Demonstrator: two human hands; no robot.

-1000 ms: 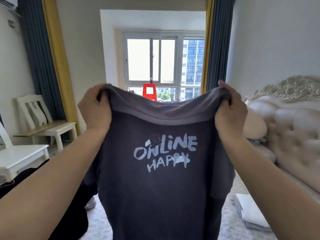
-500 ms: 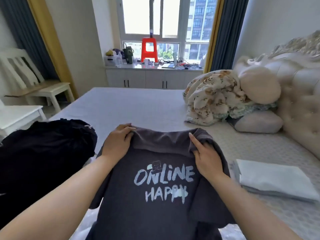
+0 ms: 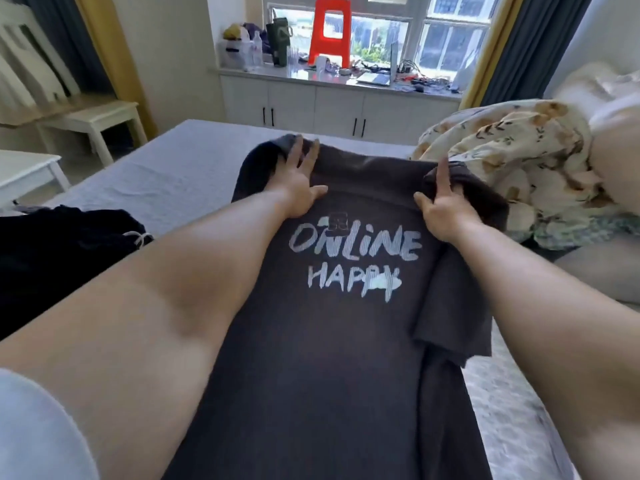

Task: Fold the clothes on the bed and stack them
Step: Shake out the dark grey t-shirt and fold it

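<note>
Dark grey cotton covers the middle of the view: a T-shirt (image 3: 322,341) printed with "ONLINE HAPPY" lies spread lengthwise on the bed (image 3: 166,174), its top edge pointing toward the window. The left hand (image 3: 298,181) rests flat on the shirt near its upper left corner, fingers straight and spread, gripping nothing. The right hand (image 3: 441,211) lies on the upper right part, forefinger stretched along a bunched fold of fabric and the other fingers partly bent; whether they pinch the cloth cannot be told. The shirt's right sleeve is folded over and rumpled beside that wrist. A heap of black clothes (image 3: 59,258) sits on the bed to the left, and a flowered blanket (image 3: 502,168) is piled to the right. A red stool (image 3: 330,29) stands on the cluttered counter under the window.
</note>
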